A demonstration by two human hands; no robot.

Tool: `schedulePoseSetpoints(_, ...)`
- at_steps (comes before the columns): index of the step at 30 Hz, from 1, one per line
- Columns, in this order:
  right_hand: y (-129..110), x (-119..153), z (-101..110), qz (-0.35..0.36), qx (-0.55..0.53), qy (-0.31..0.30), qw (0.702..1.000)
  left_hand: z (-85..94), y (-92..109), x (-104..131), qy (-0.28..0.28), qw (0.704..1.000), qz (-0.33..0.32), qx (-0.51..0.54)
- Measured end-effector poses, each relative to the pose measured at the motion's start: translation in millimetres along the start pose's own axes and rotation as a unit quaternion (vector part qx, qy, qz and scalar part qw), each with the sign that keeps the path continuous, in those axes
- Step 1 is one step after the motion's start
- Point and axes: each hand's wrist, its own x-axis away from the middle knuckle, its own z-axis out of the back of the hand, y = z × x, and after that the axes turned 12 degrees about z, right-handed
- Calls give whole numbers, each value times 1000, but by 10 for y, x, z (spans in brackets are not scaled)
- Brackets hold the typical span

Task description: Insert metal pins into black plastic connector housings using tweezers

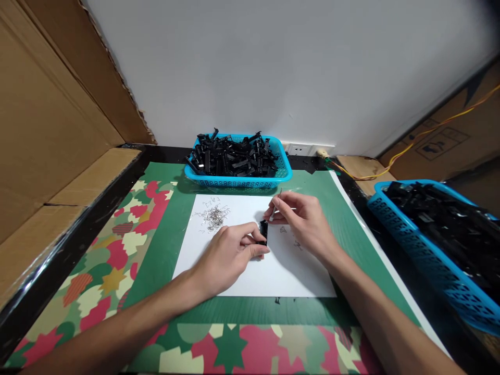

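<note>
White paper [234,281] lies beneath both hands. Left hand [228,258] clamped on black part [264,229] from its left; right hand [304,213], fingers pinched on slim tool [273,210], sits nearer the part's far end. Part's long axis: near-far. Tool's lower end: just beside that far end.

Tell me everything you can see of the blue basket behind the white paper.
The blue basket looks plastic: rectangular, round-cornered, with openwork sides and a smooth rim. It sits upright at the green sheet's far end, near the pale wall. Small black parts heap it, some poking above the rim. Neither the left hand nor the right hand touches it. Its base is hidden.
</note>
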Motion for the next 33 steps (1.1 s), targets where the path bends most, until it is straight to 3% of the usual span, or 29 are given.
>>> schedulePoseSetpoints(6,8,-1,-59,2,4,6,1000,-2,-6,-4,3,1000,1,1)
schedulePoseSetpoints(13,69,28,-101,34,94,1,995,2,0,2,1,1000,-3,-20)
schedulePoseSetpoints(19,159,88,-128,44,90,37,994,27,68,22,3,999,6,-45)
schedulePoseSetpoints(33,173,141,-203,51,97,48,993,33,43,-2,-9,999,-3,-33)
